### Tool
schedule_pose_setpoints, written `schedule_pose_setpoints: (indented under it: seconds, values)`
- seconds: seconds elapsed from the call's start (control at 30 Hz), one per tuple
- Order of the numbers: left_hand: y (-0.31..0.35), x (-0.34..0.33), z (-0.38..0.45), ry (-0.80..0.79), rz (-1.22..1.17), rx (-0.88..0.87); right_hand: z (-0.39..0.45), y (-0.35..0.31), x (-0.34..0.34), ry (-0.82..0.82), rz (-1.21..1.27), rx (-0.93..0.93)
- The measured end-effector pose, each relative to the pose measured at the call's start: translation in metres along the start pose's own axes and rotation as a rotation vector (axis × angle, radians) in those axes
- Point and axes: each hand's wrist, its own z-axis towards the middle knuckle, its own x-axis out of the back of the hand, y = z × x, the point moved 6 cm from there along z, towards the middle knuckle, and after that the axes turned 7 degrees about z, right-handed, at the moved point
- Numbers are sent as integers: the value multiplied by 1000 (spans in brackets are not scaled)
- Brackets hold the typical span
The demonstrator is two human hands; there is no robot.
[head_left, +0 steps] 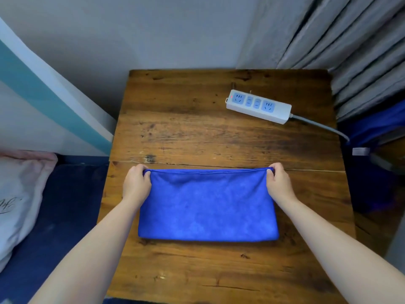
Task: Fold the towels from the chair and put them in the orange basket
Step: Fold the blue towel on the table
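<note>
A blue towel [208, 207] lies folded in half on the wooden table [197, 128], its fold along the near edge. My left hand [136, 183] pinches the towel's far left corner. My right hand [279, 183] pinches the far right corner. Both far corners sit on or just above the tabletop. More blue cloth [377, 126] hangs at the right edge of the view, on what may be the chair. The orange basket is not in view.
A white power strip [258, 106] with a grey cable [322, 127] lies at the table's back right. Grey curtains [350, 51] hang behind it. A white pillow [17, 198] rests on a dark blue surface to the left.
</note>
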Motion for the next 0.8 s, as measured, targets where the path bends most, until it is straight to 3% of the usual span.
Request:
schedule_pose_setpoints:
  seconds: [0.13, 0.33, 0.57, 0.7, 0.8]
  values:
    - [-2, -13, 6, 11, -26, -2, 5, 3, -7, 67, -25, -13]
    - [-4, -31, 23, 9, 54, 10, 9, -3, -14, 137, -270, -6]
    - [-9, -32, 12, 144, -12, 34, 3, -3, -17, 218, -499, 85]
    - [-7, -39, -25, 269, 26, -244, -25, -4, -15, 452, -496, 287]
    - [-8, -71, -67, 185, 161, -496, -75, -9, -57, 390, -577, 598]
